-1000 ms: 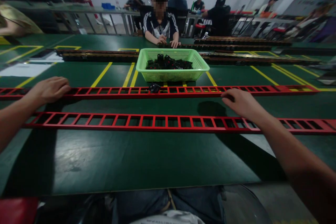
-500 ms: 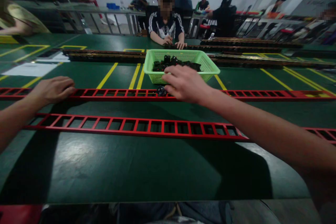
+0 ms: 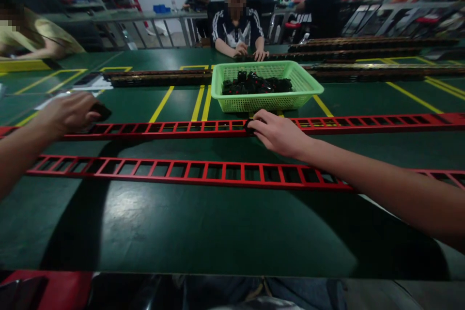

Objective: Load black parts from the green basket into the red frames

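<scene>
My left hand (image 3: 74, 112) is closed on a small black part (image 3: 101, 111), raised just above the left stretch of the farther red slotted frame (image 3: 156, 129). The fingers of my right hand (image 3: 278, 131) are pinched round another black part (image 3: 249, 126) at the middle of that same frame. Just beyond my right hand stands a green basket (image 3: 261, 102) with several black parts (image 3: 254, 84) in it. A second red slotted frame (image 3: 214, 182) lies nearer to me, partly hidden under my right forearm.
Long dark strips (image 3: 160, 77) lie across the table (image 3: 203, 232) behind the basket. A person (image 3: 236, 29) sits opposite with both hands on a strip. Another person (image 3: 47, 34) is at the far left; more people sit farther back.
My left hand has come up off the farther frame, and a black part now shows in it. My right hand has moved down from the basket's front edge to the frame. The view has shifted.
</scene>
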{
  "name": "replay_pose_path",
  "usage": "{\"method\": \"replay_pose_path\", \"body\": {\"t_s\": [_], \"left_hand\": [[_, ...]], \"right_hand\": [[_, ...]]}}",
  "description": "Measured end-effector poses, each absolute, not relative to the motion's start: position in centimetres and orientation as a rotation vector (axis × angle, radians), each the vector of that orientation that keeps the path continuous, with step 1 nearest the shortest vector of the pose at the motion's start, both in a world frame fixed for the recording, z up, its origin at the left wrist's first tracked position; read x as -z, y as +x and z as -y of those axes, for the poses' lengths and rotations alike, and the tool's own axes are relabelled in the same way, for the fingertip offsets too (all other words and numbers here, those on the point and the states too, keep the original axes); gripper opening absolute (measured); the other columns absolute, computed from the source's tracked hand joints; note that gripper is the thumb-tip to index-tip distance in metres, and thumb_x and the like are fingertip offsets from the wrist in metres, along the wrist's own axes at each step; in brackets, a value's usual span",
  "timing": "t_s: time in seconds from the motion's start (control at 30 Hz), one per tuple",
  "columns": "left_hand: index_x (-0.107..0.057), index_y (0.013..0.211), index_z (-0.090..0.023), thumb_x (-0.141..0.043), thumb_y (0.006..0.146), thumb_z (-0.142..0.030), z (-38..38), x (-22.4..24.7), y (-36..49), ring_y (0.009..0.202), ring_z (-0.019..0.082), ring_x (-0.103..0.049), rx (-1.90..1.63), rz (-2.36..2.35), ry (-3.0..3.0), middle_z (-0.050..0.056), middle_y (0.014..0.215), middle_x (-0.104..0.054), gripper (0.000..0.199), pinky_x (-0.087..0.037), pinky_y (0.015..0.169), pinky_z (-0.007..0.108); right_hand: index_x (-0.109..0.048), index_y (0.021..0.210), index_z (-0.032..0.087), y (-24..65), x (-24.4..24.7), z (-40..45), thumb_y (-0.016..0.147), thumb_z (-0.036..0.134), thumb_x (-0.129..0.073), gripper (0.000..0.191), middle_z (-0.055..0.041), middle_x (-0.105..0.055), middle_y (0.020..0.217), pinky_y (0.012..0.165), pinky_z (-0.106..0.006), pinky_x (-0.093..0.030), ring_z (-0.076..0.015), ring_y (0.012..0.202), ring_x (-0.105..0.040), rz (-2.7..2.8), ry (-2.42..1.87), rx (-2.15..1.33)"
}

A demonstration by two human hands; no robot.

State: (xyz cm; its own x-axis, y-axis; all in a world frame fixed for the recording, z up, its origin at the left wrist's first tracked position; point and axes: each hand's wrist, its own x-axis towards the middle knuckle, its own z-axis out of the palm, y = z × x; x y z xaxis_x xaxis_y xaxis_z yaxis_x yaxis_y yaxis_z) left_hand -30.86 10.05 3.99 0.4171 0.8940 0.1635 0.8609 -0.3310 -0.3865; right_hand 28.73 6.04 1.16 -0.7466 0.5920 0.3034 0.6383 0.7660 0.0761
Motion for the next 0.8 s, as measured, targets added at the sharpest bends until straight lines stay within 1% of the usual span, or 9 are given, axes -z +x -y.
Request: {"method": "replay_pose_path", "body": {"t_s": [0.07, 0.2, 0.23, 0.3, 0.4, 0.5, 0.67, 0.77, 0.8], "left_hand": [[-0.053, 0.099, -0.02, -0.006, 0.098, -0.066, -10.1, -6.5, -28.8, 0.09, 0.029, -0.058, 0.039, 1.495, -2.161, 0.01, 0.092, -0.051, 0.066, -0.048, 0.079, 0.043], [-0.057, 0.12, -0.011, 0.002, 0.096, -0.079, -11.3, -11.7, -19.2, 0.111, 0.029, -0.062, 0.419, 1.439, -2.114, 0.011, 0.108, -0.057, 0.093, -0.046, 0.095, 0.044], [-0.057, 0.126, -0.012, -0.001, 0.1, -0.077, -11.8, -12.7, -16.0, 0.116, 0.027, -0.06, 0.458, 1.42, -2.144, 0.01, 0.114, -0.058, 0.089, -0.045, 0.1, 0.043], [-0.06, 0.129, -0.02, -0.01, 0.102, -0.074, -13.2, -14.1, -9.2, 0.11, 0.024, -0.057, 0.605, 1.392, -2.142, 0.011, 0.118, -0.064, 0.078, -0.046, 0.099, 0.042], [-0.06, 0.128, -0.012, -0.026, 0.106, -0.067, -15.7, -14.5, -0.1, 0.108, 0.023, -0.054, 0.637, 1.259, -2.304, 0.014, 0.123, -0.065, 0.068, -0.045, 0.099, 0.043], [-0.061, 0.128, -0.015, -0.028, 0.105, -0.071, -18.0, -13.2, 5.3, 0.113, 0.021, -0.053, 0.579, 1.172, -2.458, 0.012, 0.131, -0.062, 0.069, -0.044, 0.103, 0.041], [-0.062, 0.136, -0.016, -0.02, 0.106, -0.068, -18.4, -8.6, 0.8, 0.13, 0.031, -0.053, 0.618, 1.166, -2.595, 0.014, 0.136, -0.06, 0.073, -0.038, 0.113, 0.046], [-0.06, 0.14, -0.02, -0.025, 0.105, -0.062, -14.9, -5.8, -8.7, 0.137, 0.029, -0.047, 0.427, 1.806, -2.325, 0.012, 0.146, -0.057, 0.065, -0.034, 0.118, 0.045], [-0.059, 0.141, -0.016, -0.029, 0.103, -0.063, -13.3, -5.0, -12.1, 0.137, 0.031, -0.045, 0.368, 1.969, -2.209, 0.014, 0.148, -0.055, 0.067, -0.036, 0.116, 0.048]], "right_hand": [[-0.063, 0.127, 0.015, 28.8, -0.9, -5.7, 0.103, 0.027, -0.047, 0.031, -0.0187, -0.057, 0.133, 0.079, -0.039, -0.053, -0.029, 0.11, -0.06, 2.676, -1.015, 0.224], [-0.063, 0.12, 0.016, 28.0, -0.5, -6.1, 0.098, 0.026, -0.056, 0.025, -0.019, -0.06, 0.134, 0.086, -0.045, -0.056, -0.0326, 0.115, -0.059, 2.622, -1.021, 0.213], [-0.063, 0.117, 0.016, 27.9, -0.5, -6.2, 0.097, 0.024, -0.056, 0.023, -0.0182, -0.063, 0.128, 0.087, -0.046, -0.055, -0.032, 0.111, -0.06, 2.596, -0.978, 0.221], [-0.063, 0.112, 0.017, 28.1, -0.4, -6.2, 0.094, 0.02, -0.057, 0.019, -0.0162, -0.067, 0.118, 0.088, -0.046, -0.055, -0.0306, 0.104, -0.061, 2.525, -0.859, 0.258], [-0.062, 0.108, 0.02, 28.8, -0.1, -5.6, 0.092, 0.018, -0.059, 0.017, -0.0148, -0.069, 0.115, 0.085, -0.046, -0.055, -0.0295, 0.099, -0.061, 2.426, -0.698, 0.32], [-0.061, 0.108, 0.021, 29.5, 0.2, -5.0, 0.09, 0.016, -0.059, 0.019, -0.0143, -0.07, 0.115, 0.082, -0.046, -0.056, -0.0294, 0.097, -0.063, 2.384, -0.607, 0.364], [-0.057, 0.113, 0.023, 30.7, -0.5, -5.6, 0.086, 0.013, -0.058, 0.029, -0.012, -0.069, 0.115, 0.085, -0.048, -0.056, -0.0301, 0.102, -0.064, 2.215, -0.54, 0.39], [-0.057, 0.115, 0.025, 31.9, -2.7, -8.2, 0.082, 0.015, -0.061, 0.035, -0.0101, -0.067, 0.118, 0.094, -0.054, -0.053, -0.0321, 0.108, -0.063, 2.121, -0.578, 0.375], [-0.058, 0.114, 0.025, 32.2, -3.7, -9.5, 0.082, 0.015, -0.061, 0.034, -0.0102, -0.067, 0.119, 0.098, -0.057, -0.051, -0.033, 0.112, -0.062, 2.094, -0.625, 0.384]]}}
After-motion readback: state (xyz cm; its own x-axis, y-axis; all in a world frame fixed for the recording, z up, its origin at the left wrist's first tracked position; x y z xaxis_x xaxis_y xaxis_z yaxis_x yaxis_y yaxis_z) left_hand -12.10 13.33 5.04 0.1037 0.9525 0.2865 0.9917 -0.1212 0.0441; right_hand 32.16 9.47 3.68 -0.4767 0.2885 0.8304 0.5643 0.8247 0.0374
